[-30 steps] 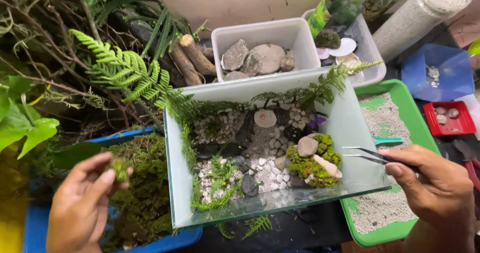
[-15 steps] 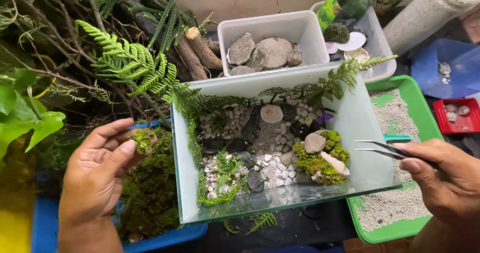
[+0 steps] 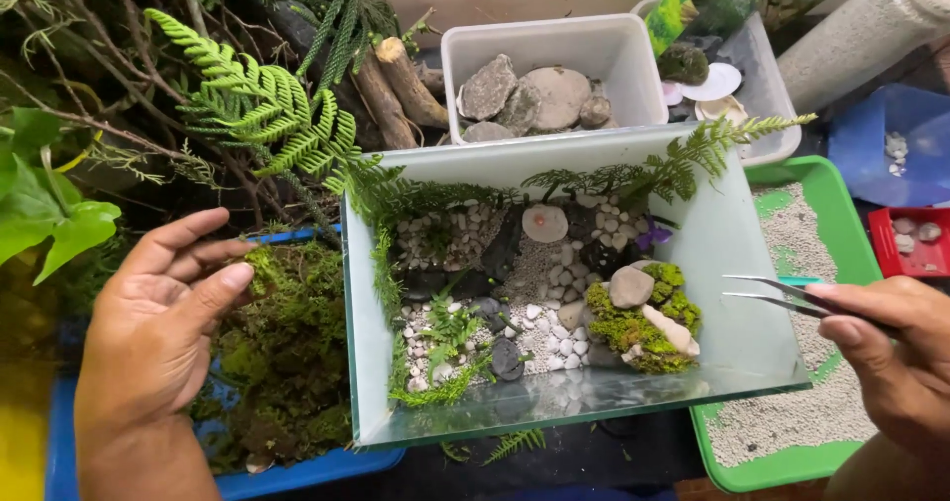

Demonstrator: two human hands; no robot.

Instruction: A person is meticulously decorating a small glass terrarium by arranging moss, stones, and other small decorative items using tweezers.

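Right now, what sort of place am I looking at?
Probably a hobby bench for making terrariums: a glass tank laid out with pebbles and moss, a blue tray of moss, a tub of stones, and tweezers in the right hand.

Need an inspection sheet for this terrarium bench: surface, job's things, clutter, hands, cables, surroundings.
Surface: dark tabletop, mostly covered by trays and tubs.
Job's things: glass tank holding pebbles, ferns and a moss mound with stones; blue tray of moss; metal tweezers.
Clutter: clear tub of rocks; green tray of sand; small red tray of stones; wood sticks.
Hands: left hand open over the moss, fingers touching it; right hand pinching the tweezers, tips empty, beside the tank.
Cables: nothing seen.
Surroundings: fern fronds and leafy branches at left.
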